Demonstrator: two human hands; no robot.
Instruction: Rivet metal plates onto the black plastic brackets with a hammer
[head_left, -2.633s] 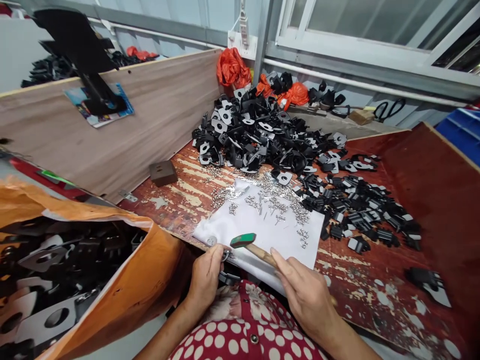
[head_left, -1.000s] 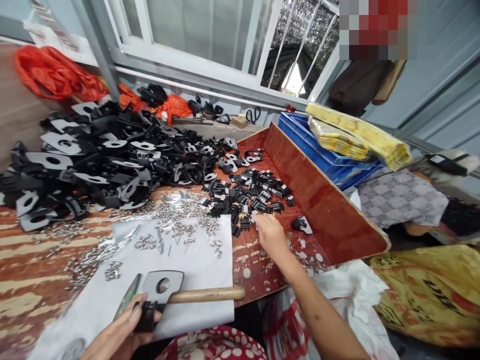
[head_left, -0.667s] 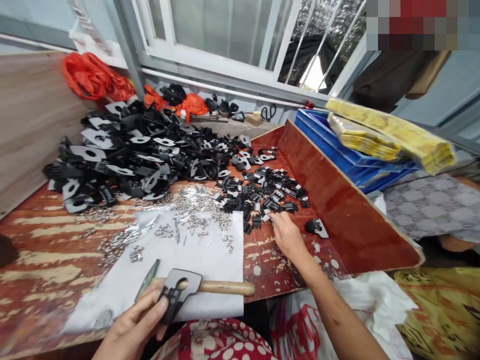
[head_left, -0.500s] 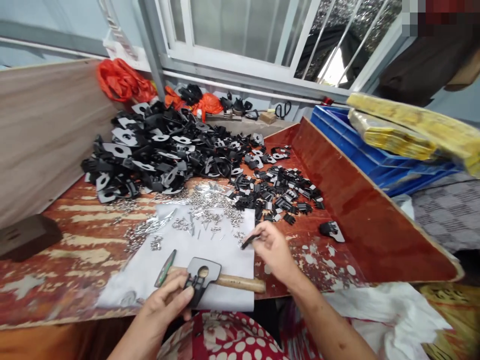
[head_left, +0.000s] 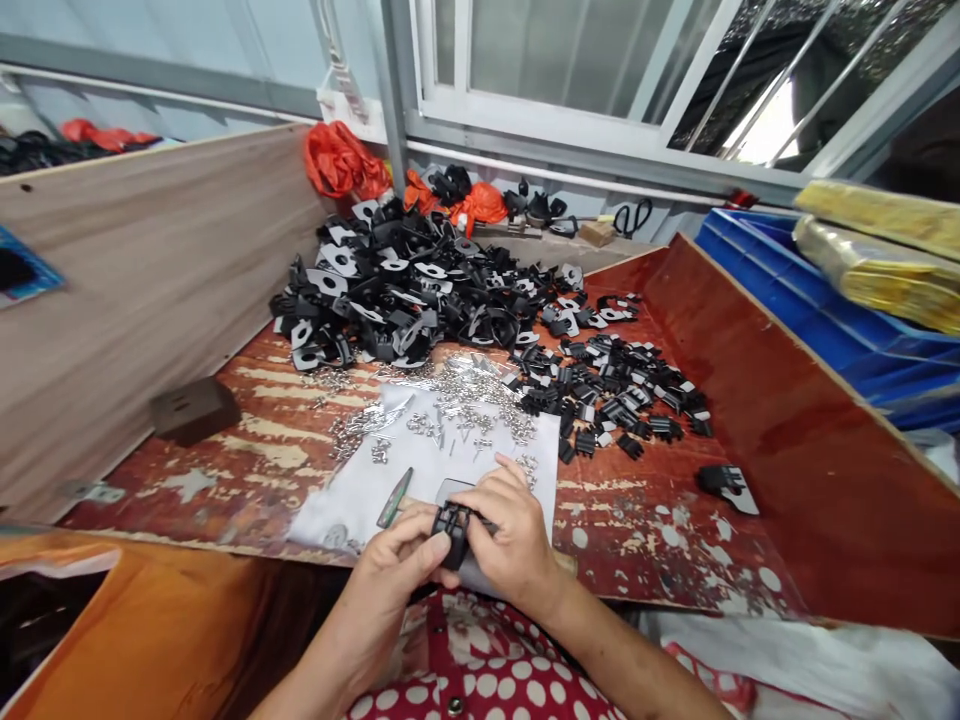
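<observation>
In my left hand point(head_left: 397, 560) is a black plastic bracket point(head_left: 452, 522) with a grey plate, gripped between thumb and fingers close to the table's front edge. My right hand point(head_left: 516, 530) meets it from the right, its fingers closed on a small black plastic piece that is mostly hidden against the bracket. Under and beside my hands lies a hammer point(head_left: 395, 497), its green-sided head showing left of the bracket and its wooden handle largely covered. White paper point(head_left: 322, 512) is spread beneath, with shiny metal pins and small fasteners point(head_left: 476, 385) scattered over its far part.
A big heap of black and grey brackets point(head_left: 397, 285) covers the table's back. Small black clips point(head_left: 615, 395) lie to its right. One loose part point(head_left: 727, 487) sits near the red side board point(head_left: 832, 440). A brown block point(head_left: 195, 410) stands left. Beyond the board is a blue crate point(head_left: 787, 300).
My right hand has moved left and down from the paper's right edge, bringing the small black piece to the bracket. The view has turned left.
</observation>
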